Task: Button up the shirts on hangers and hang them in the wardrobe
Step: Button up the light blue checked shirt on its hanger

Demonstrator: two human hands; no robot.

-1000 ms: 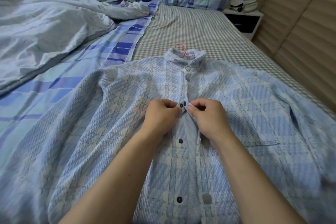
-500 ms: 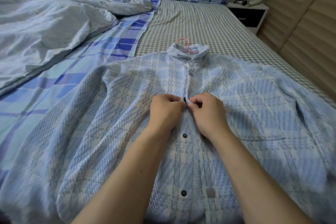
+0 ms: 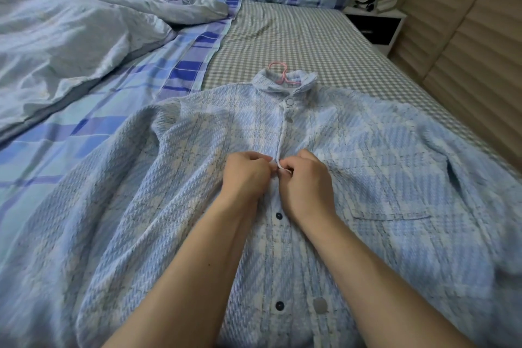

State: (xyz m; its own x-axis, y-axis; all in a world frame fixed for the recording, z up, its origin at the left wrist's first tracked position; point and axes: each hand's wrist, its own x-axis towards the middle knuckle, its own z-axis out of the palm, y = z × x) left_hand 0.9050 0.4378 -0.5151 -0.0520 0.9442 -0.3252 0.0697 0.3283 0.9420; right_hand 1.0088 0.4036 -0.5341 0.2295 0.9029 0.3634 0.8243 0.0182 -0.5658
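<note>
Shirt [image 3: 381,172] lies flat on the checked bedsheet [image 3: 296,37], pink hanger [image 3: 278,72] hook poking out at the collar. Left hand [image 3: 245,175] and right hand [image 3: 306,181] meet at mid-placket, fingers curled, pinching the two front edges together. Two dark buttons below sit unfastened.

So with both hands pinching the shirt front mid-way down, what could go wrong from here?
1. The left hand and right hand hide the snap they work on, so the shirt edges may join misaligned.
2. Two dark snaps below remain open.
3. Tugging might shift the pink hanger out of the collar.
</note>
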